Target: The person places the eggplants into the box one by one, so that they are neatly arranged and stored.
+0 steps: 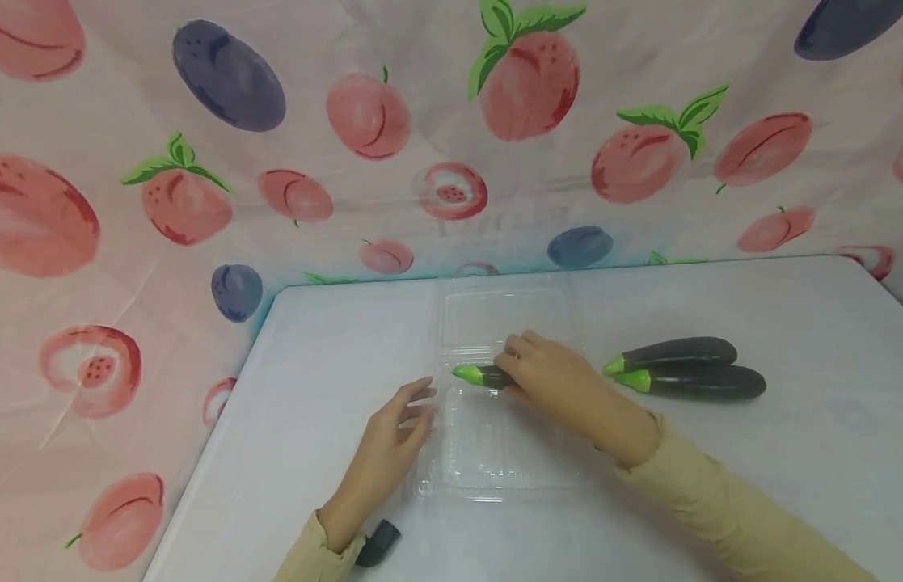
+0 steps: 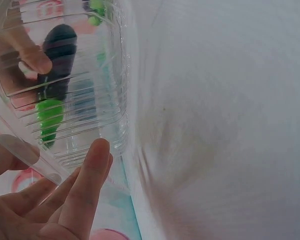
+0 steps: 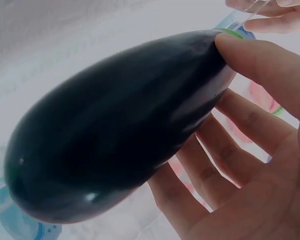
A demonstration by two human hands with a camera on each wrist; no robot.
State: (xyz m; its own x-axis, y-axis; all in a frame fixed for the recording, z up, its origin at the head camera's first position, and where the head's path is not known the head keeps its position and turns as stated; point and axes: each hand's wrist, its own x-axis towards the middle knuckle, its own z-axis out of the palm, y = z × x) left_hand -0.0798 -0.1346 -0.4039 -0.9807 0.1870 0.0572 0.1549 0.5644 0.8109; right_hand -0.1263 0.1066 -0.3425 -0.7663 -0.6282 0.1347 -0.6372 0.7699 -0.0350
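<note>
My right hand holds a dark eggplant with a bright green cap. Its thumb lies on one side and its fingers curl along the other; in the head view, the hand hides most of the body. The eggplant is over the clear plastic clamshell container, its green end pointing left. At the container's left side is my left hand, fingers extended and relaxed, tips right at the edge. The left wrist view shows the thumb and fingers around the clear rim, with the eggplant visible through the ridged wall.
Two more eggplants, an upper one and a lower one, lie side by side right of the container. The container's lid is folded back toward a fruit-print cloth. A small black object sits by my left wrist on the white table.
</note>
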